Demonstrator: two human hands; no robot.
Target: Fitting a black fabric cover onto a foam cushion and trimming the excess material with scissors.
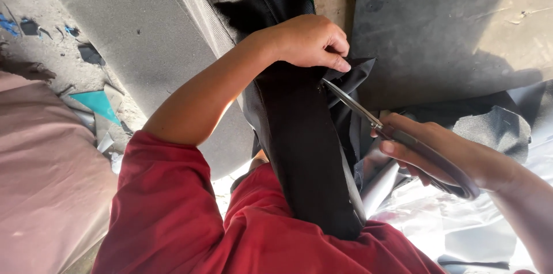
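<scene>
Head view: your left hand (308, 40) pinches the black fabric strip (302, 147) at its far edge; the strip's long axis runs from your lap away from you. Your right hand (443, 156) grips scissors (368, 115), blades pointing up-left, tips touching the fabric just beside your left thumb.

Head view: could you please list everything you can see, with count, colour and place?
black fabric: one, black, centre, running down to the lap
scissors: one pair, metal blades with dark handles, right of centre, tips at the fabric
grey sheets: two, grey, upper left and upper right
teal scrap: one, teal, on the floor at left
pink cloth: one, pink, lower left
red sleeves: red, bottom
left hand: one, top centre, pinching the fabric
right hand: one, right, holding the scissors
</scene>
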